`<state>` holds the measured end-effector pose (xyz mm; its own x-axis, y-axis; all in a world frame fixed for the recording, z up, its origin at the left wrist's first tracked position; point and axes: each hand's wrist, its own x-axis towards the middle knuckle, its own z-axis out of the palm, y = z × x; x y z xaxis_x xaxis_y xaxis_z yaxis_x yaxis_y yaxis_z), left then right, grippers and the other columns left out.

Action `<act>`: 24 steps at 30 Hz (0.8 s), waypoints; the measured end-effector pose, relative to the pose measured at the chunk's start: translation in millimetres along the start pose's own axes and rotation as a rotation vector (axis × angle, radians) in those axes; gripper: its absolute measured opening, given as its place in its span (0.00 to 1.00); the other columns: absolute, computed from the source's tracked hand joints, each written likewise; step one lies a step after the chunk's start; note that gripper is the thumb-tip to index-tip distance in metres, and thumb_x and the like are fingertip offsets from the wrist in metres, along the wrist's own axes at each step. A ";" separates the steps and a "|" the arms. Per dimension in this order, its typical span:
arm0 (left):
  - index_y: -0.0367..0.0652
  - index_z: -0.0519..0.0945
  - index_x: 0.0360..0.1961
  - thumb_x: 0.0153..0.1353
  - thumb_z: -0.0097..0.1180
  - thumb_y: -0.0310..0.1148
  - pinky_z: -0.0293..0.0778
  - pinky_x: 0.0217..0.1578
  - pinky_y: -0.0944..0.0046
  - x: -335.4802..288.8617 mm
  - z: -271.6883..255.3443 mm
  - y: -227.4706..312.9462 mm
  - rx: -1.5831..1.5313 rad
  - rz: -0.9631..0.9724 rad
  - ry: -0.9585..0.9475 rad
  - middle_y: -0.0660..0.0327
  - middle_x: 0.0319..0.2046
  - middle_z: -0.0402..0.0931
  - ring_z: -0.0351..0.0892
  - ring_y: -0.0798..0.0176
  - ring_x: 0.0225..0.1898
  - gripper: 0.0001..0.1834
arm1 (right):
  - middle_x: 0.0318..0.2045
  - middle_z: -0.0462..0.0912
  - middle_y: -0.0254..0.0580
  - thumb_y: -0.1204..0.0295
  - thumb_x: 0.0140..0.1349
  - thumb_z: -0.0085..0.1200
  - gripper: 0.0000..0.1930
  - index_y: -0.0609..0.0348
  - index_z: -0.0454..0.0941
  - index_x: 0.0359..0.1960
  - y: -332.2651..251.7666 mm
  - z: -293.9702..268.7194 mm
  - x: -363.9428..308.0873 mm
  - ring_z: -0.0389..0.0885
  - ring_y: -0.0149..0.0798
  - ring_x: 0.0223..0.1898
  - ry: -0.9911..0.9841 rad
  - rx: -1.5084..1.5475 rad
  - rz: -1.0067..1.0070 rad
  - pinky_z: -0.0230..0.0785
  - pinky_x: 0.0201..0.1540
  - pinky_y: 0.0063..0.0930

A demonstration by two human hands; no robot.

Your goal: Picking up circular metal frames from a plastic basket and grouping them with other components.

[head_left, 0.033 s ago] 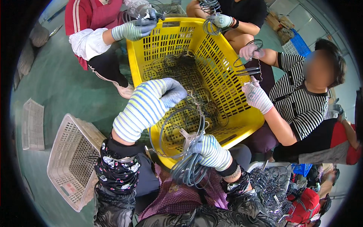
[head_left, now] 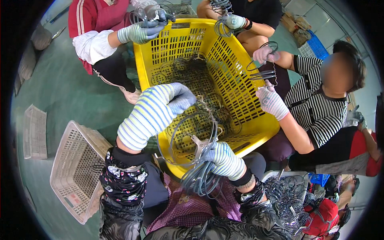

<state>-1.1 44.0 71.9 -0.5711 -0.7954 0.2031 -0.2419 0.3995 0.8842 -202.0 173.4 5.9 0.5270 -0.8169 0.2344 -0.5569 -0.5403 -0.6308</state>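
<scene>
My left hand, in a striped glove, is raised over the near part of the yellow basket. Its fingers are closed around one end of a thin silver strip, beside a large dark wire hoop. My right hand, also gloved, grips a bundle of dark wire hoops at the basket's near rim. A forked silver metal piece sticks up from that grip; its exact kind is unclear. More dark hoops lie tangled inside the basket.
Co-workers' gloved hands hold similar hoops at the far left, far side and right of the basket. A white crate stands at left, another behind it. A container of hoops is at lower right.
My left hand has shifted very slightly to the left. My right hand and its bundle stay in place.
</scene>
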 end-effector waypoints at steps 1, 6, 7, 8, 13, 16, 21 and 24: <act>0.35 0.78 0.32 0.57 0.55 0.34 0.70 0.33 0.68 -1.9 -3.6 0.0 0.010 -0.009 -0.008 0.59 0.24 0.77 0.74 0.71 0.28 0.11 | 0.34 0.78 0.44 0.77 0.39 0.55 0.14 0.49 0.80 0.32 -1.0 -2.2 -0.6 0.79 0.49 0.32 0.003 0.001 0.001 0.72 0.33 0.36; 0.36 0.79 0.34 0.54 0.57 0.35 0.73 0.35 0.64 -3.8 -6.6 -13.0 0.335 0.220 0.019 0.55 0.27 0.79 0.80 0.58 0.31 0.12 | 0.34 0.79 0.44 0.76 0.40 0.54 0.14 0.50 0.79 0.32 -2.1 -16.2 -4.9 0.78 0.49 0.30 0.016 -0.051 0.067 0.72 0.31 0.37; 0.36 0.79 0.34 0.54 0.57 0.35 0.73 0.35 0.64 -4.8 -6.1 -16.5 0.334 0.221 0.016 0.55 0.27 0.79 0.80 0.58 0.31 0.12 | 0.35 0.79 0.44 0.76 0.41 0.54 0.13 0.50 0.79 0.32 -2.0 -18.8 -6.8 0.79 0.49 0.30 -0.002 -0.098 0.104 0.72 0.31 0.36; 0.36 0.79 0.35 0.54 0.57 0.35 0.73 0.35 0.64 -5.8 -5.5 -17.4 0.303 0.127 -0.052 0.54 0.27 0.79 0.80 0.56 0.31 0.12 | 0.35 0.79 0.44 0.75 0.42 0.54 0.12 0.50 0.79 0.32 0.7 -19.3 -8.8 0.79 0.49 0.28 0.006 -0.117 0.102 0.72 0.29 0.36; 0.35 0.78 0.36 0.56 0.56 0.36 0.74 0.33 0.66 -4.5 -2.4 -22.6 0.238 -0.051 -0.209 0.56 0.27 0.79 0.80 0.62 0.29 0.13 | 0.34 0.79 0.44 0.73 0.42 0.55 0.11 0.49 0.79 0.32 3.4 -27.8 -19.0 0.78 0.48 0.25 -0.022 -0.194 0.118 0.72 0.26 0.36; 0.35 0.78 0.36 0.55 0.58 0.37 0.73 0.31 0.69 -4.9 -10.2 -21.5 0.073 -0.196 -0.367 0.61 0.25 0.78 0.78 0.68 0.27 0.14 | 0.33 0.79 0.42 0.71 0.43 0.56 0.09 0.49 0.79 0.30 -3.1 -32.9 -19.1 0.78 0.47 0.24 -0.065 -0.315 0.087 0.71 0.25 0.36; 0.35 0.76 0.37 0.54 0.60 0.36 0.73 0.28 0.72 -0.2 -8.9 -24.3 -0.405 -0.397 -0.489 0.64 0.25 0.76 0.76 0.71 0.26 0.15 | 0.31 0.79 0.41 0.72 0.41 0.57 0.08 0.50 0.78 0.26 -7.6 -41.2 -24.1 0.78 0.47 0.24 -0.041 -0.308 0.055 0.70 0.23 0.36; 0.36 0.77 0.39 0.55 0.59 0.36 0.71 0.26 0.73 2.2 -7.9 -23.1 -0.626 -0.408 -0.567 0.64 0.24 0.76 0.76 0.71 0.24 0.15 | 0.30 0.79 0.38 0.75 0.35 0.57 0.08 0.51 0.78 0.22 -4.1 -34.5 -28.2 0.78 0.46 0.25 0.045 -0.141 -0.010 0.70 0.25 0.35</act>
<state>9.5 29.4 55.3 -0.8721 -0.4134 -0.2619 -0.1356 -0.3100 0.9410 -236.7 191.7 27.4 0.5053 -0.8180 0.2749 -0.6383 -0.5686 -0.5188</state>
